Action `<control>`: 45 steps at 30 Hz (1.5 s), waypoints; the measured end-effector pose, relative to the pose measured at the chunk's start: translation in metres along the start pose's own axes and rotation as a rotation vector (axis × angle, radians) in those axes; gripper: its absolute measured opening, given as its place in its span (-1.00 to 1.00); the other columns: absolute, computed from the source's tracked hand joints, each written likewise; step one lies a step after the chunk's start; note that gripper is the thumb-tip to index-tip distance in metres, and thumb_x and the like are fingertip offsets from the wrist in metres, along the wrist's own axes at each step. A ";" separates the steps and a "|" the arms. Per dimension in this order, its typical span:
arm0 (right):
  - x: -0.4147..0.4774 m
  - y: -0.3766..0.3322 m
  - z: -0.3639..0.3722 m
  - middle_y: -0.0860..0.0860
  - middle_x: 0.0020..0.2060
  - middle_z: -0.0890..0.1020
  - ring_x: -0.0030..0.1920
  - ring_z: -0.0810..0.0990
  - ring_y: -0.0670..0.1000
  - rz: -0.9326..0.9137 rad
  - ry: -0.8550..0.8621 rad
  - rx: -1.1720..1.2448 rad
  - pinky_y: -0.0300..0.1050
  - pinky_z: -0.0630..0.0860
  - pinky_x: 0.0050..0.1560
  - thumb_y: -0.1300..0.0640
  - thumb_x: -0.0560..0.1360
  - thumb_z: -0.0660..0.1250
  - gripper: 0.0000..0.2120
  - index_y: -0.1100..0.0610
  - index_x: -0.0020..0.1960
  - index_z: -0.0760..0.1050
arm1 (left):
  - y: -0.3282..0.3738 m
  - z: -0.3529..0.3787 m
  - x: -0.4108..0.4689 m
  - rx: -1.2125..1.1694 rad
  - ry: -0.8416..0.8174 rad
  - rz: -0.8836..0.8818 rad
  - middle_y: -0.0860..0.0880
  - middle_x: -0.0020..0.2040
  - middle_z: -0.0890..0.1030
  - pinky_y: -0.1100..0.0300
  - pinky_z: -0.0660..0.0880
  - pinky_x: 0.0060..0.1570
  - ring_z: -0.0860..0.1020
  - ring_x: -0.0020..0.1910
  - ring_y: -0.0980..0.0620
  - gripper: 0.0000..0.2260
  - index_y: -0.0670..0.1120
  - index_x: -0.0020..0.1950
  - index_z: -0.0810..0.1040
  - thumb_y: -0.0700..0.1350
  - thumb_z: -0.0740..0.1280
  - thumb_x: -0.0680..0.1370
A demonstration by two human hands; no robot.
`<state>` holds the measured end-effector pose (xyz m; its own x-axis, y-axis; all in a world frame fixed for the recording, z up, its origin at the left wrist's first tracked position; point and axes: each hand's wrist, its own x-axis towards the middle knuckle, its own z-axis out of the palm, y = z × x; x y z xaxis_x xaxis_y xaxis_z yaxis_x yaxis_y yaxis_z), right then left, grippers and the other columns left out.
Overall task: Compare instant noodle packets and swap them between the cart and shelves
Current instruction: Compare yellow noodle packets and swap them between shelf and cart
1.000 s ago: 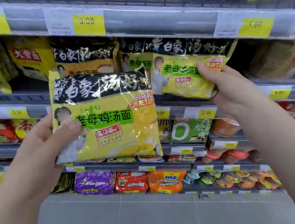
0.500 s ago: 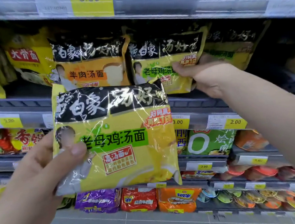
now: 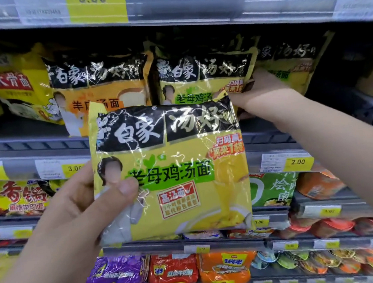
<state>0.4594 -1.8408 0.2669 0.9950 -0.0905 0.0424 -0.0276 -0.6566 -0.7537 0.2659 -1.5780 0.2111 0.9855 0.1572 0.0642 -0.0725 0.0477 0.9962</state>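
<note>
Held packet (image 3: 172,172) sat centre frame, face to camera, print upright, top seal up. It was near square, so no strong long axis. Left hand (image 3: 78,209) gripped its lower-left edge, with the thumb (image 3: 122,190) pressed on the front and the other fingers behind, out of sight.

Shelf packet (image 3: 198,77), same green-label type, stood upright on the shelf (image 3: 34,145) above and behind the held packet, whose top-right corner overlapped its lower part. Right hand (image 3: 264,93) was at the shelf packet's lower-right edge, in the gap between it and the next packet (image 3: 291,64) to the right.

Key relation: the shelf packet lay left of and slightly above the right palm, apparently touching it. The right hand was by far the nearer one; the left was well below and occupied. Right fingertips were hidden by wrapper and by the held packet's corner, so I couldn't tell whether they pinched the edge or merely rested on it.

Judgement: the next move probably ran along shelf depth, either a pull out toward the camera or a push back in.

Room was tight. The orange-label packet (image 3: 99,88) touched on the left, the next packet was close on the right, and the upper shelf rail (image 3: 214,1) sat low overhead. That left little side or vertical clearance. The wrapper was glossy and crinkled, likely slippery, so it would want a firm edge pinch. Cart wasn't in view.
</note>
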 end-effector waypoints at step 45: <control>-0.035 0.034 -0.021 -0.10 -0.12 0.75 -0.11 0.74 -0.01 -0.219 0.070 0.101 -0.10 0.57 -0.15 -0.27 0.37 0.52 -0.66 -0.10 -0.03 0.54 | 0.019 0.084 0.107 0.900 0.307 0.521 -0.10 0.17 0.53 -0.13 0.57 0.00 0.47 0.16 -0.10 -0.41 -0.02 0.42 0.35 0.12 0.47 0.49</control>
<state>0.4212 -1.8752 0.2536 0.9671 -0.0080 0.2543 0.2011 -0.5884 -0.7831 0.3824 -1.6434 0.2417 0.7765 0.1951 0.5992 -0.2083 -0.8179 0.5364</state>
